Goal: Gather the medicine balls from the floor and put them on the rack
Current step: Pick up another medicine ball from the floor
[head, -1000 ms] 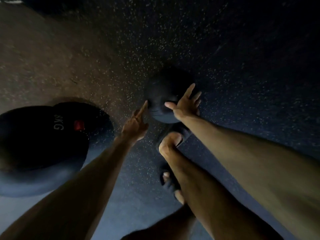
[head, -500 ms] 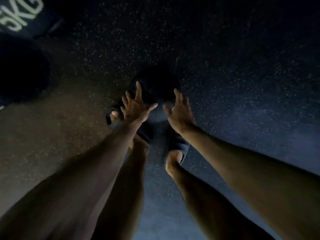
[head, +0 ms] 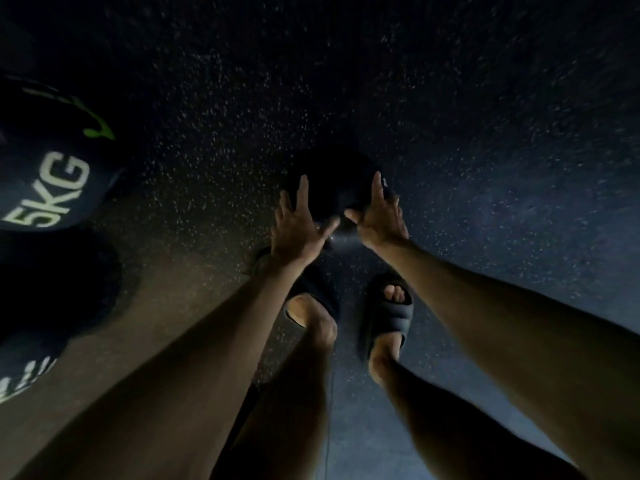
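A small dark medicine ball [head: 334, 183] sits on the speckled rubber floor just ahead of my feet. My left hand [head: 298, 223] presses its left side with fingers spread and straight. My right hand [head: 379, 216] presses the right side the same way. The thumbs nearly meet across the near face of the ball. The scene is very dim, so the ball's markings cannot be read.
A larger dark ball marked 5KG [head: 48, 174] lies at the left edge, with another dark ball [head: 45, 292] below it. My feet in dark slides [head: 388, 317] stand behind the small ball. Speckled floor [head: 485, 133] stretches ahead and to the right.
My feet have come together behind the small ball. Both hands moved from reaching toward it to pressing its two sides. The view swung, bringing the 5KG ball in at the left.
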Action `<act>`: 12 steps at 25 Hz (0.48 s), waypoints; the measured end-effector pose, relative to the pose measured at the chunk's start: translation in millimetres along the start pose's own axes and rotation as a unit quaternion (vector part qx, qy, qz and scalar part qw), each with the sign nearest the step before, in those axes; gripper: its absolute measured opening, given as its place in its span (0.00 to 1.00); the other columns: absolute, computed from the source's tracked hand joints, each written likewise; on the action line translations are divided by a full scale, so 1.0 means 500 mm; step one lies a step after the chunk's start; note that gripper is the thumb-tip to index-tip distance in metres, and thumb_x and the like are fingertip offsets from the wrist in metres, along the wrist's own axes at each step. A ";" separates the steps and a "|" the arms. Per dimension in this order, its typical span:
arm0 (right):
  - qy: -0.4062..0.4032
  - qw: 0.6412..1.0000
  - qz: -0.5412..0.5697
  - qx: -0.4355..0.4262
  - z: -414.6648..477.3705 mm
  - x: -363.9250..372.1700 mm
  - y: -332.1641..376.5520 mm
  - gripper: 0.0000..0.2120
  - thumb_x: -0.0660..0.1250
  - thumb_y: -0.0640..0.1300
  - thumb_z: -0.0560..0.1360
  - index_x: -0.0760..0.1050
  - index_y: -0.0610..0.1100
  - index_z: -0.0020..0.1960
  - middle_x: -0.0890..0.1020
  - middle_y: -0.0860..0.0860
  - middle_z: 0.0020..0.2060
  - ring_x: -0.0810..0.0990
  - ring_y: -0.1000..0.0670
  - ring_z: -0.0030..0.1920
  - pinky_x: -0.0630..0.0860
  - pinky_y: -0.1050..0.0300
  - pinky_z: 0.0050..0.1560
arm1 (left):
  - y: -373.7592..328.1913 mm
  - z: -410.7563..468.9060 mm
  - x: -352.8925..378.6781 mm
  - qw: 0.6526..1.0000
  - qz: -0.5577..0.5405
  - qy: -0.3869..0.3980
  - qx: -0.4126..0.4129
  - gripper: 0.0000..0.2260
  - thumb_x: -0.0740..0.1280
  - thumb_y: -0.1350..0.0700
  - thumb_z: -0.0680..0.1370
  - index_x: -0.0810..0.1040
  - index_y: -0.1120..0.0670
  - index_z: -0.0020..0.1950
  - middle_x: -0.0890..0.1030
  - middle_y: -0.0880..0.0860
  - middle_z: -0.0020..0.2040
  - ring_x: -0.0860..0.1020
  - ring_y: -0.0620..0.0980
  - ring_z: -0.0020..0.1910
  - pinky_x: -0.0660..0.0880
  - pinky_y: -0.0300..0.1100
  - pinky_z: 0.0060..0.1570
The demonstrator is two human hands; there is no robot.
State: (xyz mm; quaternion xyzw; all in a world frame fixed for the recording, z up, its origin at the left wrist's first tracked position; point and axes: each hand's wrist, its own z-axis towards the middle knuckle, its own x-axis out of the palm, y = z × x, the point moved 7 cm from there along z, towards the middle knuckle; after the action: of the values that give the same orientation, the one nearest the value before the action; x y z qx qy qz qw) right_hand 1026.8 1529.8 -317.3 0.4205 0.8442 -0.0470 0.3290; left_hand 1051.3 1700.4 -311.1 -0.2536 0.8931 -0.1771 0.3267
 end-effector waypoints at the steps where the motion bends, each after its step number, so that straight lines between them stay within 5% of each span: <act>1: 0.003 1.000 -0.001 0.011 0.029 -0.020 0.012 0.45 0.67 0.60 0.77 0.40 0.56 0.81 0.55 0.40 0.79 0.58 0.36 0.77 0.64 0.37 0.73 | 0.001 -0.008 0.006 1.000 0.016 0.011 0.019 0.46 0.69 0.38 0.75 0.40 0.45 0.81 0.47 0.66 0.79 0.52 0.66 0.78 0.56 0.59 0.74; 4: 0.032 0.999 0.031 0.020 0.095 -0.069 0.066 0.45 0.67 0.65 0.75 0.47 0.53 0.81 0.58 0.42 0.79 0.56 0.37 0.78 0.60 0.38 0.75 | -0.013 0.006 -0.003 0.999 0.051 -0.005 -0.002 0.51 0.71 0.38 0.73 0.35 0.45 0.80 0.46 0.70 0.78 0.54 0.68 0.77 0.57 0.58 0.75; 7: -0.030 0.996 0.079 -0.031 0.087 -0.104 0.113 0.37 0.65 0.62 0.77 0.57 0.47 0.79 0.65 0.41 0.75 0.64 0.38 0.74 0.65 0.43 0.71 | -0.050 0.098 -0.051 0.995 0.073 -0.004 -0.069 0.49 0.70 0.36 0.73 0.37 0.43 0.80 0.51 0.67 0.79 0.56 0.67 0.77 0.60 0.61 0.73; 12: -0.065 0.986 0.043 -0.144 0.032 -0.067 0.116 0.46 0.68 0.59 0.76 0.41 0.56 0.81 0.45 0.43 0.81 0.47 0.40 0.80 0.56 0.41 0.77 | -0.089 0.279 -0.140 0.992 0.007 -0.003 -0.126 0.44 0.71 0.34 0.70 0.53 0.42 0.80 0.62 0.58 0.78 0.64 0.62 0.75 0.65 0.61 0.70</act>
State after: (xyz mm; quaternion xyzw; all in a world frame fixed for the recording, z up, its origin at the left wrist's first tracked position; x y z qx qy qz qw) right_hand 1092.3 1538.5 -298.7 0.4007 0.7999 0.0624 0.4424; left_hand 1206.5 1683.0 -356.0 -0.2873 0.9088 -0.0602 0.2965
